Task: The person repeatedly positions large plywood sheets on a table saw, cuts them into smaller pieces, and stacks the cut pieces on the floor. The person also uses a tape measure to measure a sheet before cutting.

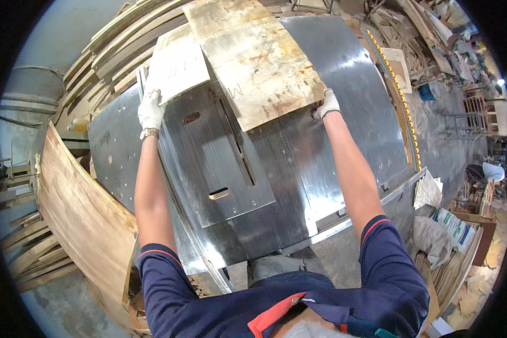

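My left hand (150,112), in a white glove with a watch at the wrist, has its fingers closed at the near left corner of a pale wooden board (179,65). My right hand (328,104), also gloved, grips the near right corner of a stained plywood sheet (265,62). The sheet lies at a slant and overlaps the pale board's right side. Both rest over a dark metal machine table (298,160). A long narrow slot (231,127) runs through the table's insert plate, partly under the sheet. Fingertips of both hands are partly hidden.
A metal rail (194,231) runs along the table's left part. Beside it leans a large curved-looking wood panel (84,197). Stacked planks (115,50) lie at the far left. A yellow roller strip (400,96) edges the right side. Sacks (434,239) sit at the lower right.
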`<state>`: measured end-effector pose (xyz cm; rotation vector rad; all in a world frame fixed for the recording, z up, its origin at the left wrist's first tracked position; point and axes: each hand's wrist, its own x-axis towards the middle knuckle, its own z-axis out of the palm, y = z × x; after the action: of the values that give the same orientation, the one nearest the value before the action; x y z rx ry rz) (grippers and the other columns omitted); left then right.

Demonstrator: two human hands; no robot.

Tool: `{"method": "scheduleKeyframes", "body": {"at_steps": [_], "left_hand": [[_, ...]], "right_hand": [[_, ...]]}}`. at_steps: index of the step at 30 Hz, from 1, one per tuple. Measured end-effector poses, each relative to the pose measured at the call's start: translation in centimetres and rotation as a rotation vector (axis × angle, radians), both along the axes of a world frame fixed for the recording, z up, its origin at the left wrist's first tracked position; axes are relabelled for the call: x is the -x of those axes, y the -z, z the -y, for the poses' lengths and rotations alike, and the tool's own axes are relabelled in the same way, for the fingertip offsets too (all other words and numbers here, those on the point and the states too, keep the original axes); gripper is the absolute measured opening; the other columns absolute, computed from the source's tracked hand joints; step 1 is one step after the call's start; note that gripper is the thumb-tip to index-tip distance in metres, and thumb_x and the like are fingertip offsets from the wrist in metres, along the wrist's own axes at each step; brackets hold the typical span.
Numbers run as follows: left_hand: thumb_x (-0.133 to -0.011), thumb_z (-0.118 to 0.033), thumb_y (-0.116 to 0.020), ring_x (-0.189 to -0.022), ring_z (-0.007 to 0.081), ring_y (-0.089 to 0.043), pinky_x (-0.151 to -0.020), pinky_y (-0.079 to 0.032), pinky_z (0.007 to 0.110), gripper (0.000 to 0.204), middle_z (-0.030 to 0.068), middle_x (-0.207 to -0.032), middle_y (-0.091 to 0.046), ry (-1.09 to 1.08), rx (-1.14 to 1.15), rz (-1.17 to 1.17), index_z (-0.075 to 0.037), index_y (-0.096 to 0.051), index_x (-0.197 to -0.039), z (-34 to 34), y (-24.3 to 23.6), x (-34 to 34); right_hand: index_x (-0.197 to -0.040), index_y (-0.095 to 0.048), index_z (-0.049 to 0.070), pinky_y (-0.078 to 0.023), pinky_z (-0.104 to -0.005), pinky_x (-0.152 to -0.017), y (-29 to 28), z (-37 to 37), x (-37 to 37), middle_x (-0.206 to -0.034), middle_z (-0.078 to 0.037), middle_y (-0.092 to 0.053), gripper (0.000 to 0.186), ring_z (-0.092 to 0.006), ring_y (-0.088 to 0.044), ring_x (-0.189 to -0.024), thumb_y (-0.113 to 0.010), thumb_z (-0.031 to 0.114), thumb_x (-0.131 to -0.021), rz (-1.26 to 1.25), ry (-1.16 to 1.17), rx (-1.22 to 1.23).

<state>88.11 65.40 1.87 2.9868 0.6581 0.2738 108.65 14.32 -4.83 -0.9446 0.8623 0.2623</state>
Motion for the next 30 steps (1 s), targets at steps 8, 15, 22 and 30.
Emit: {"method": "scheduleKeyframes", "body": {"at_steps": [8, 15, 22, 30], "left_hand": [[-0.084, -0.026, -0.069, -0.107, 0.0284, -0.065, -0.089, -0.053, 0.039, 0.043, 0.011, -0.121, -0.066, 0.058, -0.11, -0.079, -0.01, -0.062, -0.123, 1.4, -1.4, 1.7], [-0.084, -0.028, -0.068, -0.119, 0.0282, -0.059, -0.096, -0.05, 0.04, 0.05, 0.0134, -0.131, -0.061, 0.076, -0.149, 0.009, -0.006, -0.058, -0.128, 8.3, -3.2, 12.4], [-0.081, 0.003, -0.057, -0.118, 0.0307, -0.063, -0.1, -0.05, 0.041, 0.042, 0.018, -0.123, -0.066, 0.107, -0.141, 0.466, 0.0, -0.064, -0.123, 25.6, -4.3, 32.2], [-0.088, -0.009, -0.056, -0.122, 0.037, -0.058, -0.105, -0.046, 0.044, 0.044, 0.0233, -0.132, -0.06, -0.124, 0.079, 0.473, 0.006, -0.058, -0.129, 52.3, -4.3, 52.4]], "right_hand": [[-0.114, -0.063, -0.005, -0.052, -0.0382, -0.073, -1.3, 3.4, 1.9, -0.104, -0.012, -0.066, 0.034, -0.0241, -0.064, -0.085, -0.07, 0.016, -0.088, 0.255, -0.153, 0.343], [-0.122, -0.059, -0.008, -0.051, -0.0384, -0.087, -7.0, 16.9, 19.7, -0.117, -0.013, -0.065, 0.042, -0.023, -0.063, -0.102, -0.066, 0.018, -0.091, 0.345, -0.058, 0.285], [-0.108, -0.067, -0.003, -0.053, -0.0337, -0.071, -8.8, 32.4, 36.9, -0.088, -0.012, -0.068, 0.048, -0.0233, -0.067, -0.08, -0.065, 0.041, -0.09, 0.122, -0.364, 1.28], [-0.13, -0.053, 0.002, -0.053, -0.029, -0.07, -15.3, 22.4, 50.1, -0.104, -0.007, -0.067, 0.047, -0.014, -0.065, -0.083, -0.052, 0.04, -0.101, 0.355, -0.99, -0.025]]}}
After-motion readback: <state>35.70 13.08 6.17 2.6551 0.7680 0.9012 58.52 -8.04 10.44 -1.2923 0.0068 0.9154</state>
